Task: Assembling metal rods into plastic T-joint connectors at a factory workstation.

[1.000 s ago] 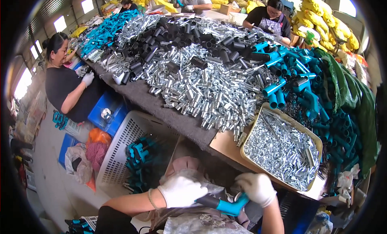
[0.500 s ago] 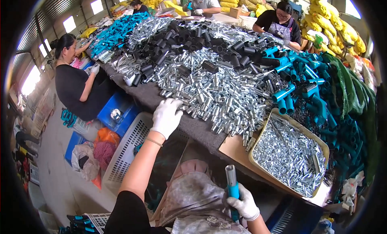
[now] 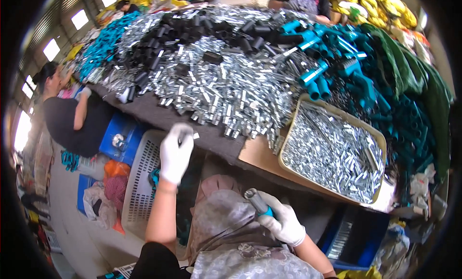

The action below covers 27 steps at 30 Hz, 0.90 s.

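My left hand (image 3: 176, 156), in a white glove, is raised at the table edge with its fingers curled. A small shiny metal part (image 3: 196, 135) pokes out at its fingertips, its exact shape blurred. Lower down, before my apron, my gloved right hand (image 3: 285, 222) is wrapped round a teal handle with a metal tube (image 3: 255, 201) on its end. The tube's open mouth points up and to the left, and most of the teal part is hidden by my fingers. Beyond my left hand spreads a heap of silvery metal fittings (image 3: 216, 94).
A tray of small metal pieces (image 3: 284, 159) rests on cardboard at the right. Behind it are teal tool bodies (image 3: 315, 82); black sleeves (image 3: 211, 31) top the heap. A white perforated basket (image 3: 133, 183) and blue bin (image 3: 126, 131) stand left, near a co-worker (image 3: 72, 115).
My left hand has drawn back from the heap, its fingers now closed on a small metal part. My right hand has risen slightly, tipping the tube. The whole view has shifted.
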Motion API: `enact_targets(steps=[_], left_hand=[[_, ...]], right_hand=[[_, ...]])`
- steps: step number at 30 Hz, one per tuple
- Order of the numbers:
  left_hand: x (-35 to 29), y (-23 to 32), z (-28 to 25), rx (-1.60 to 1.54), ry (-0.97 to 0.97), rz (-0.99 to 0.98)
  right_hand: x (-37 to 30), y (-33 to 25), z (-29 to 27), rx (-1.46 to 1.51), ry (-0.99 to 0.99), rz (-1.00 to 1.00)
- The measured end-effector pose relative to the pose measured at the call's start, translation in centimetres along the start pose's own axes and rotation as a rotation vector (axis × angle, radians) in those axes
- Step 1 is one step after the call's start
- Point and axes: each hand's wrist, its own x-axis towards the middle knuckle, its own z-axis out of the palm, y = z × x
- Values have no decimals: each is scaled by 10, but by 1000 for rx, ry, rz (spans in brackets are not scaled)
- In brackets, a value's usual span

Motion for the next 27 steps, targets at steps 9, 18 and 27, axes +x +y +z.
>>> enact_targets(steps=[9,18,27], left_hand=[[-88,82,17,-269,-533,-256],[-91,90,13,-132,-654,-145],[-86,84,10,-141,-719,296]], right_hand=[[-1,4,4,-584,144,-110],[-10,11,-6,-626,100,-120],[-12,22,-12,-273,-11,-85]])
